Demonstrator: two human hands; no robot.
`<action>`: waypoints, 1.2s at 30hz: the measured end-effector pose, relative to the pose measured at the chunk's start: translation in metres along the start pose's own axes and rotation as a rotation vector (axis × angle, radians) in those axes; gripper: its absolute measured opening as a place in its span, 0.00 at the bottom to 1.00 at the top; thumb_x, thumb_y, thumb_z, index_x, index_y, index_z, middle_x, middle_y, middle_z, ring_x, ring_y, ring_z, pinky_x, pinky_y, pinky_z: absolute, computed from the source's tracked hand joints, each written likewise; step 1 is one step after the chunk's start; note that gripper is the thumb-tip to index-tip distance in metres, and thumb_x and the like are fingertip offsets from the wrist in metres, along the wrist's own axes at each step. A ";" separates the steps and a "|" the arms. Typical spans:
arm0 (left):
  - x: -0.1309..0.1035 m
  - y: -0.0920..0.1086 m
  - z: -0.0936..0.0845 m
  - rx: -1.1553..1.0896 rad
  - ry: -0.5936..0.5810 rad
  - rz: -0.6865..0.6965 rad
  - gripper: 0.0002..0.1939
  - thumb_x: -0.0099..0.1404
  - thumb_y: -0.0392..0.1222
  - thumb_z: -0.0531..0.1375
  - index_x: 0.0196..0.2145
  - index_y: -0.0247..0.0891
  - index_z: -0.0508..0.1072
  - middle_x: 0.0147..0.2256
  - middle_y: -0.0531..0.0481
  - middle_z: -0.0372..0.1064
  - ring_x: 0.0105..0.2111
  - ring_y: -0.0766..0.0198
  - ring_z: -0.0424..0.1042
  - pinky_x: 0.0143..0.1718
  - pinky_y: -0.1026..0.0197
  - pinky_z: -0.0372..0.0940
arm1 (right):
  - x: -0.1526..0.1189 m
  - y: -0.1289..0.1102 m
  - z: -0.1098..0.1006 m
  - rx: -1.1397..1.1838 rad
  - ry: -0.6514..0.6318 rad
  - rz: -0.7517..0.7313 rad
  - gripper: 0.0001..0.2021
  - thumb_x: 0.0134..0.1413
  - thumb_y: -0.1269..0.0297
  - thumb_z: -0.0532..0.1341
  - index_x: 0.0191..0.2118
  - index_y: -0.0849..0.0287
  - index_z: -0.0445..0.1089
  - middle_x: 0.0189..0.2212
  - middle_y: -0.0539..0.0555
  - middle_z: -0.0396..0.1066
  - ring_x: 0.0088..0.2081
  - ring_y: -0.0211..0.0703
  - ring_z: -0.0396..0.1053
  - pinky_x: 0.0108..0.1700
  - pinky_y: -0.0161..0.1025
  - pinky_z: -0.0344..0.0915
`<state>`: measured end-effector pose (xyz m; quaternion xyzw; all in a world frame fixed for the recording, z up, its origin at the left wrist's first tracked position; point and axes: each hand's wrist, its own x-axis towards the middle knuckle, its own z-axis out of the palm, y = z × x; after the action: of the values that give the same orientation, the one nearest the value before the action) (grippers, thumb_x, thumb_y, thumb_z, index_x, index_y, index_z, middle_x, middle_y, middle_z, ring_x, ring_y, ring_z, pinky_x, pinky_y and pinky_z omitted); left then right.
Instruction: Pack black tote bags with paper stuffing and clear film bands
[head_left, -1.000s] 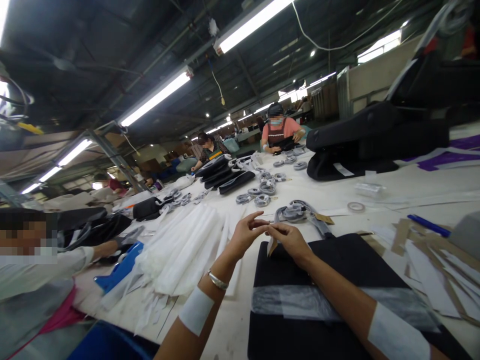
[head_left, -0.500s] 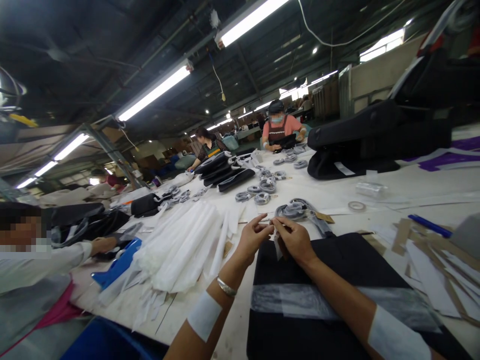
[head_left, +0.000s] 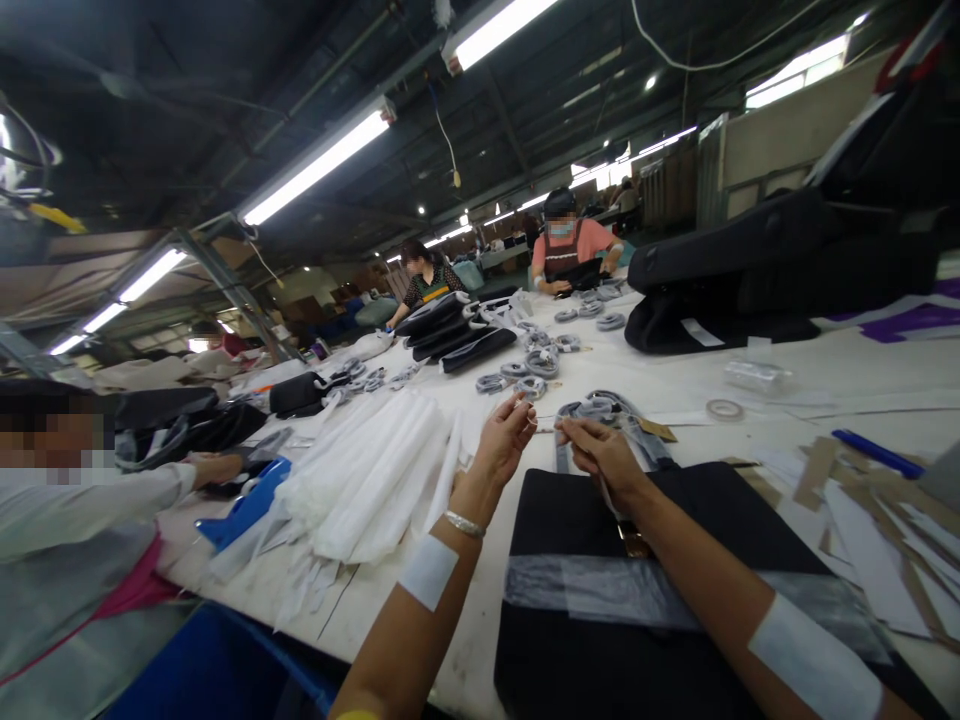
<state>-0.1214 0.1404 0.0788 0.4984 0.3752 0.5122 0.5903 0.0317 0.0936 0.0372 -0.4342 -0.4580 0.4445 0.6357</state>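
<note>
1. Pale, thin, string-like strand: held up above the white tabletop, in the L hand. L fingertips look pinched on it.
2. R hand: near the L but apart. Thumb + fingers nearly together, seemingly gripping a pale, narrow strip that shows below the palm; detail at the tips too small to tell.
3. Gold-brown, shiny small piece: by the R wrist, over the black, flat, rectangular fabric panel. Can't tell if it hangs from the strip or is fixed to the panel.
4. Drop risk: strand is v. thin; a slack L pinch could lose it, poss. among the white, translucent stacked sheets.
5. Snag risk: gold-brown piece, if hanging, might catch the clear, wrinkled plastic band across the panel.
6. Tangle risk: grey, coiled straps lie just beyond the R hand; strand could loop in w/ them.
7. Tear risk: if strand + strip are joined (unclear), a hard pull could break them.
</note>
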 end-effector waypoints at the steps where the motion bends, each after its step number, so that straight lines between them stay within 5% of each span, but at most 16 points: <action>1: 0.003 -0.009 -0.001 0.045 -0.007 -0.021 0.17 0.63 0.41 0.63 0.50 0.39 0.72 0.40 0.49 0.73 0.36 0.69 0.74 0.44 0.64 0.69 | 0.003 0.001 -0.005 -0.045 0.083 -0.006 0.29 0.46 0.37 0.62 0.39 0.62 0.77 0.31 0.56 0.75 0.15 0.30 0.50 0.18 0.36 0.46; 4: 0.009 -0.036 -0.005 0.234 -0.034 -0.103 0.10 0.55 0.37 0.67 0.36 0.35 0.78 0.30 0.49 0.73 0.32 0.62 0.74 0.42 0.57 0.69 | 0.012 0.006 -0.021 -0.212 0.267 -0.009 0.27 0.50 0.41 0.59 0.40 0.63 0.77 0.25 0.54 0.73 0.17 0.34 0.54 0.20 0.37 0.48; 8: 0.017 -0.061 -0.016 0.419 -0.081 -0.207 0.05 0.47 0.29 0.67 0.21 0.38 0.77 0.18 0.53 0.68 0.30 0.59 0.72 0.42 0.57 0.67 | 0.019 0.009 -0.033 -0.473 0.270 -0.002 0.17 0.50 0.50 0.60 0.30 0.59 0.79 0.20 0.52 0.73 0.22 0.42 0.64 0.26 0.38 0.55; 16: 0.026 -0.075 -0.025 0.322 -0.225 -0.376 0.14 0.48 0.38 0.69 0.35 0.33 0.81 0.27 0.46 0.76 0.25 0.63 0.72 0.33 0.59 0.68 | 0.019 0.018 -0.029 -0.763 0.093 0.065 0.14 0.52 0.60 0.57 0.26 0.57 0.79 0.21 0.55 0.76 0.28 0.47 0.72 0.30 0.38 0.58; 23: 0.027 -0.072 -0.015 0.164 -0.314 -0.260 0.27 0.47 0.46 0.73 0.45 0.36 0.78 0.39 0.44 0.77 0.32 0.64 0.73 0.38 0.63 0.67 | 0.022 0.024 -0.029 -0.833 -0.062 0.081 0.17 0.53 0.61 0.56 0.18 0.56 0.74 0.19 0.54 0.74 0.27 0.46 0.71 0.29 0.39 0.55; 32: 0.015 -0.059 -0.008 0.311 -0.315 -0.069 0.19 0.46 0.44 0.72 0.35 0.32 0.80 0.24 0.50 0.73 0.26 0.64 0.69 0.33 0.62 0.61 | 0.016 0.021 -0.022 -0.810 -0.109 -0.022 0.22 0.59 0.55 0.52 0.20 0.56 0.74 0.19 0.53 0.74 0.27 0.47 0.73 0.30 0.40 0.58; 36: 0.004 -0.051 -0.023 0.275 -0.214 -0.058 0.19 0.48 0.44 0.72 0.37 0.33 0.80 0.26 0.50 0.73 0.27 0.65 0.68 0.34 0.62 0.62 | 0.014 0.022 -0.021 -0.798 -0.021 -0.029 0.24 0.61 0.48 0.48 0.34 0.56 0.78 0.28 0.57 0.78 0.35 0.53 0.76 0.35 0.43 0.64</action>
<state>-0.1313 0.1503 0.0247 0.6152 0.3909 0.3827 0.5677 0.0510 0.1091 0.0148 -0.6359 -0.6073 0.2270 0.4186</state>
